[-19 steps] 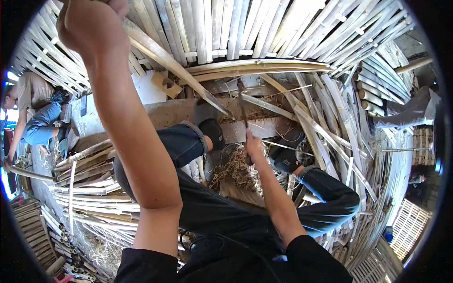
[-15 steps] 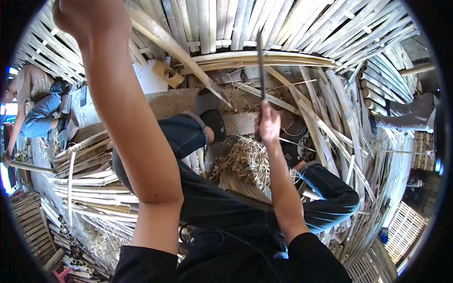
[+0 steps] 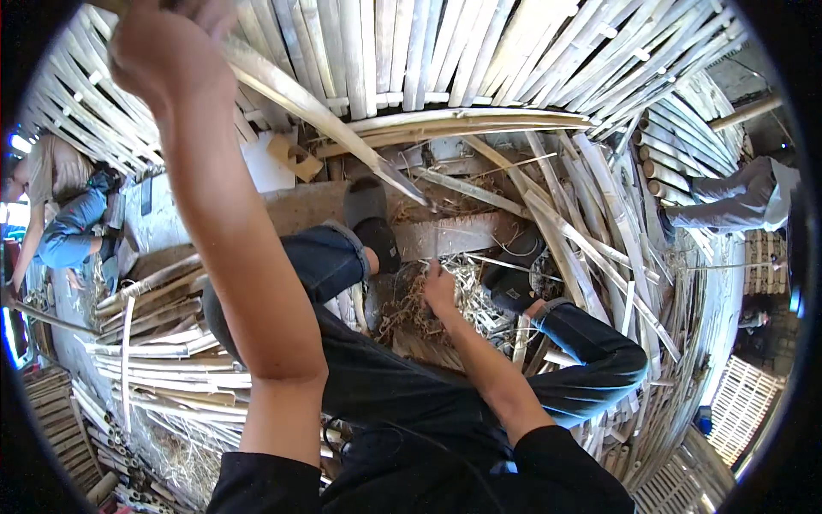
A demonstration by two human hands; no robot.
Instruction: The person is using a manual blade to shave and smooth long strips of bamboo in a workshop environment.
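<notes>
My left hand (image 3: pixel 175 38) is raised at the upper left, its fingers closed around a long split bamboo piece (image 3: pixel 321 120). The bamboo slants down to the right, and its pale, angled end lies just beyond a wooden board (image 3: pixel 467 236) on the floor. Low between my feet, my right hand (image 3: pixel 440 293) is closed around the handle of a long knife. The narrow blade (image 3: pixel 436 242) points away from me in front of the board and is blurred. Curly bamboo shavings (image 3: pixel 471 287) lie under and around this hand.
Bamboo strips lie heaped at my left (image 3: pixel 171 351) and right (image 3: pixel 582 231). Slats (image 3: pixel 419 51) stand in a row ahead. My shod feet (image 3: pixel 377 240) flank the shavings. One person (image 3: pixel 64 197) sits at far left; another person's legs (image 3: pixel 728 206) show at right.
My right hand has swung the knife down and toward the left, from upright to low over the board. The bamboo's end has shifted slightly down to the right, my left hand still on it.
</notes>
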